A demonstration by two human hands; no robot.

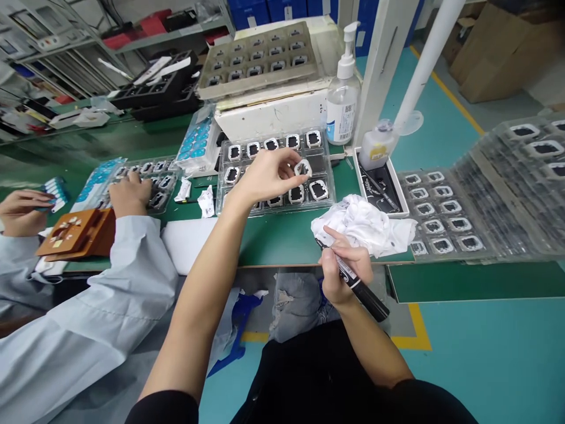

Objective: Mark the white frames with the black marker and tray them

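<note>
Pinched between the fingertips of my left hand (269,172) is a small white-rimmed square frame (302,169), held above a clear plastic tray (332,176). Similar frames with dark centres sit in that tray's pockets, and my hand and forearm hide some of them. My right hand (342,268) is closed around a black marker pen (359,288), its tip pointing up and left. Just beyond that tip lies a crumpled white cloth (366,227) on the green table (269,238).
To the left, a co-worker's hands (130,194) work over another tray beside a brown box (77,232). A pump bottle (342,106) and a small bottle in a white box (399,197) stand at the back right. Stacked trays (507,200) fill the right; a beige tray (260,56) rests higher up.
</note>
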